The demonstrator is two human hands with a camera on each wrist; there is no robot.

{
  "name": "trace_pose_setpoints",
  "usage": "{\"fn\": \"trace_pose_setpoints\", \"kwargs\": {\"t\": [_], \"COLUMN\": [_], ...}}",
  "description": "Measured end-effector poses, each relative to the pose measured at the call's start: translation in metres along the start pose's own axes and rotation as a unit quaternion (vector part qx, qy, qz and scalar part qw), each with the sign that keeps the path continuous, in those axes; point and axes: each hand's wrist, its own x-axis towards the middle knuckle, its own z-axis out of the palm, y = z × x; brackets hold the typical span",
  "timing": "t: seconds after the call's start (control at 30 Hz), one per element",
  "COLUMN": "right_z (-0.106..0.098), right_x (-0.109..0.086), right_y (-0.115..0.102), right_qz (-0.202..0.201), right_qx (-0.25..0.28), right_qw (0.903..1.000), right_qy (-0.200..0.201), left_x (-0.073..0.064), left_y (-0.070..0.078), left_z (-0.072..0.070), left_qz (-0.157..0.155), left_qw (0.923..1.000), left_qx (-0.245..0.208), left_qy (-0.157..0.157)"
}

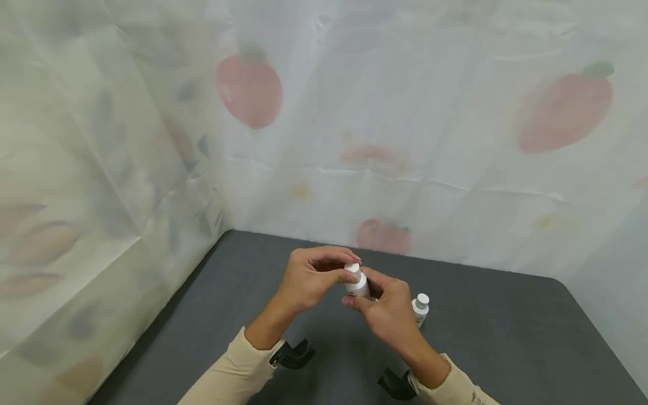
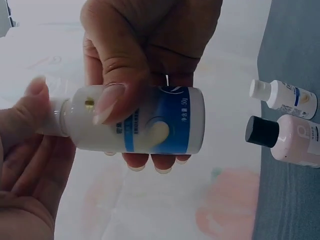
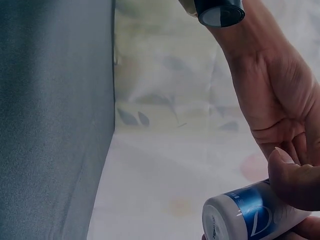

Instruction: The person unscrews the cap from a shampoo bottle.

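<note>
Above the table, a small white bottle [image 1: 358, 288] with a blue label band is held between both hands. The right hand [image 1: 392, 308] grips its body, thumb across the label and fingers behind, as the left wrist view shows. At the other end, the left hand [image 1: 311, 278] pinches the white cap [image 2: 54, 117] between thumb and fingers. The cap sits on the bottle's neck. In the right wrist view the base of the bottle [image 3: 225, 222] faces the camera, and the right thumb [image 3: 295, 175] lies along its side.
A second white bottle [image 1: 420, 309] with a white cap stands on the dark grey table [image 1: 486, 332], just beyond the right hand. Beside it is a pink bottle [image 2: 297, 140] with a black cap. Patterned sheets [image 1: 430, 140] hang along the back and left table edges.
</note>
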Motion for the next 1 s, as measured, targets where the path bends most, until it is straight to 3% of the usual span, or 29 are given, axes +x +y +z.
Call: {"fn": "trace_pose_setpoints", "kwargs": {"t": [0.2, 0.43, 0.53, 1.0], "right_z": [0.000, 0.001, -0.001, -0.002], "right_x": [-0.001, 0.001, 0.003, 0.000], "right_y": [-0.001, -0.003, -0.004, -0.007], "right_qz": [-0.012, 0.005, 0.008, 0.006], "right_qx": [-0.004, -0.026, -0.032, -0.049], "right_qw": [0.9999, 0.9996, 0.9994, 0.9986], "right_qy": [-0.010, -0.003, -0.004, -0.019], "left_x": [0.000, -0.004, -0.004, -0.006], "left_y": [-0.004, -0.006, -0.006, -0.009], "left_z": [0.002, -0.005, -0.008, -0.004], "left_qz": [0.019, 0.049, 0.054, 0.041], "left_qw": [0.9998, 0.9942, 0.9929, 0.9991], "left_qx": [0.003, -0.046, -0.041, 0.009], "left_qy": [0.000, -0.084, -0.098, -0.006]}}
